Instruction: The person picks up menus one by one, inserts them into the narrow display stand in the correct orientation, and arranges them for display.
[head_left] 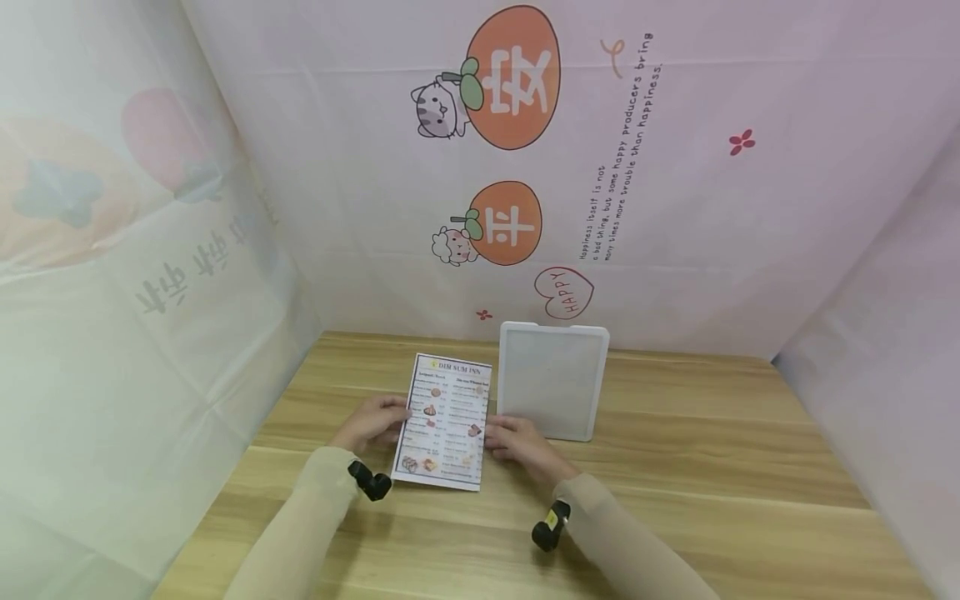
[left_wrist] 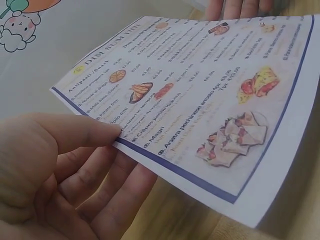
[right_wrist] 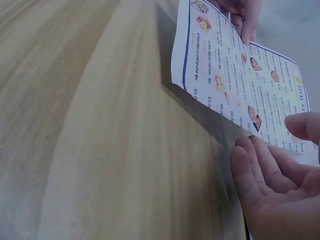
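Observation:
A printed sheet, a menu headed "DIM SUM INN" [head_left: 444, 423], is held slightly above the wooden table. The left hand [head_left: 373, 423] pinches its left long edge, thumb on top and fingers beneath, as the left wrist view shows. At the opposite edge is the right hand [head_left: 525, 448]; in the right wrist view its thumb stands apart from its loosely bent fingers [right_wrist: 272, 170], whose tips are at or just under the sheet's edge. Whether they touch it I cannot tell. Just beyond the right hand lies a white-rimmed rectangular frame [head_left: 552, 379] with a plain greyish panel.
The wood-grain table [head_left: 720, 467] stretches to both sides and toward the viewer. A printed cloth backdrop [head_left: 675, 250] rises at its back edge, and pale cloth [head_left: 172, 375] hangs at the left. Each wrist wears a small black camera [head_left: 551, 527].

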